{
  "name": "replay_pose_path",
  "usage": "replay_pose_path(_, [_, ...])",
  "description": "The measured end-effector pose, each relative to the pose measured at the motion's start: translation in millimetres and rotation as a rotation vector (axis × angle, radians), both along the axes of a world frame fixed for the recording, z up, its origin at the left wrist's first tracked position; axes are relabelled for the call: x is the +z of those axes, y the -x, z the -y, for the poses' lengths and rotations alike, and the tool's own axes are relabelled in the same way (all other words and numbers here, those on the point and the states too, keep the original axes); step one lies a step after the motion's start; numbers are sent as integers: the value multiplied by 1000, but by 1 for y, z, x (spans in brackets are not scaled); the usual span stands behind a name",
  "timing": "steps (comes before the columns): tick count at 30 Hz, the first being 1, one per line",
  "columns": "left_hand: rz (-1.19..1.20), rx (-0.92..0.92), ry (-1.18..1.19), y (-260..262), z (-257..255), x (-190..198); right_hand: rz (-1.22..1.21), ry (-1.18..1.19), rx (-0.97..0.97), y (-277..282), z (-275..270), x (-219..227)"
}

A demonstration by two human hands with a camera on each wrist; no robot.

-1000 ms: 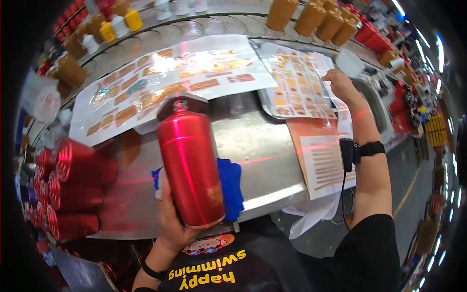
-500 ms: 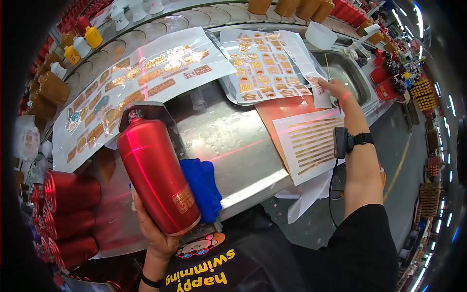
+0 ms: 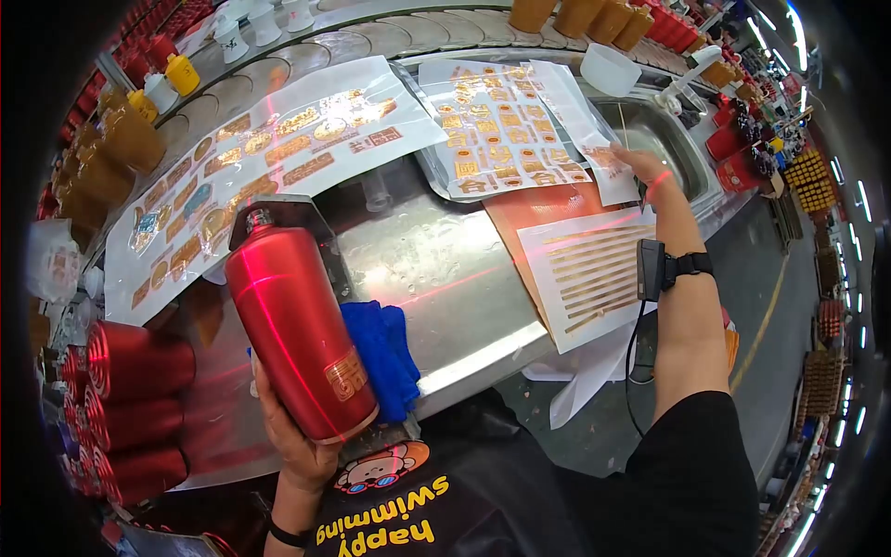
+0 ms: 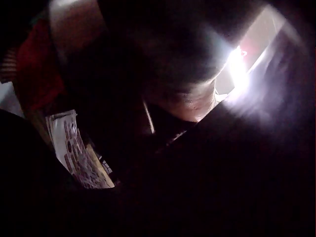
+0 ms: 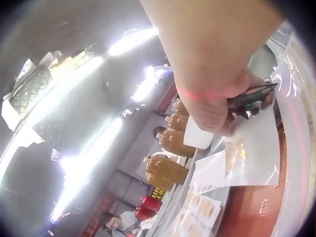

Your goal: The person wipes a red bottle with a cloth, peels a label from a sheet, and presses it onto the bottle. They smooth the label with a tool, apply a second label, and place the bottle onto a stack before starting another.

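My left hand (image 3: 295,444) grips a red metallic bottle (image 3: 295,325) low on its side. The bottle tilts, its narrow neck up and left, and a gold square emblem shows near its base. Beyond the neck is a dark angular block (image 3: 320,221). My right hand (image 3: 639,167) pinches the edge of a narrow white decal strip (image 3: 594,139) beside the sink. In the right wrist view, a dark pointed shape (image 5: 252,97) shows at the fingers of that hand; I cannot tell what it is. The left wrist view is mostly dark.
A large sheet of gold decals (image 3: 269,148) and a smaller one (image 3: 501,130) lie on the metal counter. A blue cloth (image 3: 385,353) lies beside the bottle. Red bottles (image 3: 139,408) lie stacked at left. A sink (image 3: 682,153) and a striped sheet (image 3: 594,278) are at right.
The head view has turned, so the bottle and sheets sit further left. My right hand has moved down along the decal strip to its lower part. The left hand keeps its grip.
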State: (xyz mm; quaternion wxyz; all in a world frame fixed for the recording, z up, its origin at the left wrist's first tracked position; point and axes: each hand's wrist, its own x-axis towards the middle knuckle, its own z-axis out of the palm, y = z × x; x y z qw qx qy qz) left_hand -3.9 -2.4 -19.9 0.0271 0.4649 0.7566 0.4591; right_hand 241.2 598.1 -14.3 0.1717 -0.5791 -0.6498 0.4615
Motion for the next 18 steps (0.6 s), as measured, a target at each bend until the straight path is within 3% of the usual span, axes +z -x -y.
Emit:
replay_pose_path(3, [22, -4, 7, 0, -1, 3, 140, -67, 199, 8, -3, -1])
replay_pose_path(6, [13, -2, -7, 0, -1, 0, 62, -91, 84, 14, 18, 5])
replay_pose_path(9, [19, 2, -10, 0, 0, -2, 142, -189, 101, 10, 1, -8])
replay_pose_path(12, [13, -5, -8, 0, -2, 1, 176, -247, -47, 13, 6, -9])
replay_pose_path(15, [-4, -12, -6, 1, -1, 2, 644, -532, 187, 0, -28, -29])
replay_pose_path(18, [-19, 9, 27, 0, -3, 4, 945, -959, 99, 17, 33, -1])
